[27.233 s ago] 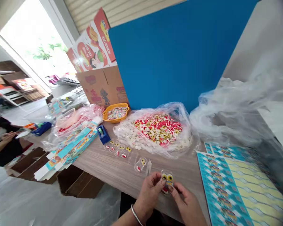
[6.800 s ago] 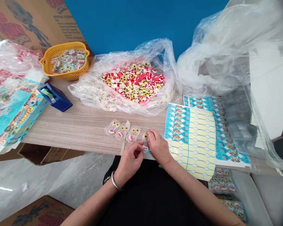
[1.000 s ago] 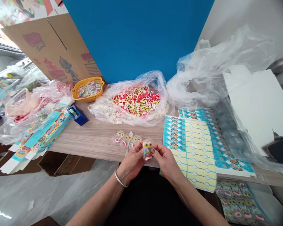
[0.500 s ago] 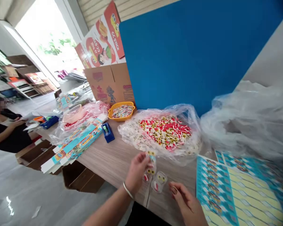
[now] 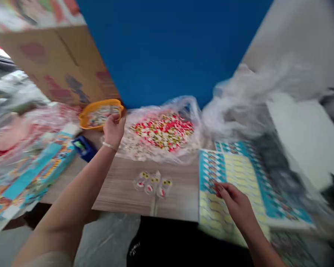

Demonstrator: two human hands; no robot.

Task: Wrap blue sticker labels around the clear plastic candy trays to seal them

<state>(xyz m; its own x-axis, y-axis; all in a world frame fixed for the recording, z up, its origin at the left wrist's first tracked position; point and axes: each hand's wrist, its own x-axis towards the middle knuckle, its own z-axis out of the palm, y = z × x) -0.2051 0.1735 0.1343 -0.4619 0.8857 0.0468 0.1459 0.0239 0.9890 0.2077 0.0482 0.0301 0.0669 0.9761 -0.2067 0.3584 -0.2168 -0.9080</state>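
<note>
My left hand [image 5: 114, 129] reaches to the near right rim of an orange basket [image 5: 85, 122] of small printed pieces. Its fingers are bent together, and what they hold, if anything, is too blurred to tell. Over the blue and yellow sticker sheet [image 5: 235, 170] is my right hand [image 5: 233, 200], thumb and fingers pinched close to the printed column; nothing in them can be made out. Between the hands, on the table, lie three small clear pouches side by side: a left pouch [image 5: 141, 181], a middle pouch [image 5: 151, 184] and a right pouch [image 5: 164, 187], each showing yellow and red pieces.
A clear plastic bag [image 5: 139, 146] full of red, white and yellow pieces lies behind the pouches. A blue tape dispenser [image 5: 85, 150] and flat printed cartons [image 5: 28, 178] are at left. A blue panel [image 5: 167, 52] stands behind; crumpled plastic [image 5: 228, 107] lies right.
The view has turned right and down. My left hand has left the pouches and moved to the orange basket. My right hand has moved over the sticker sheet. The pouches now lie in a row.
</note>
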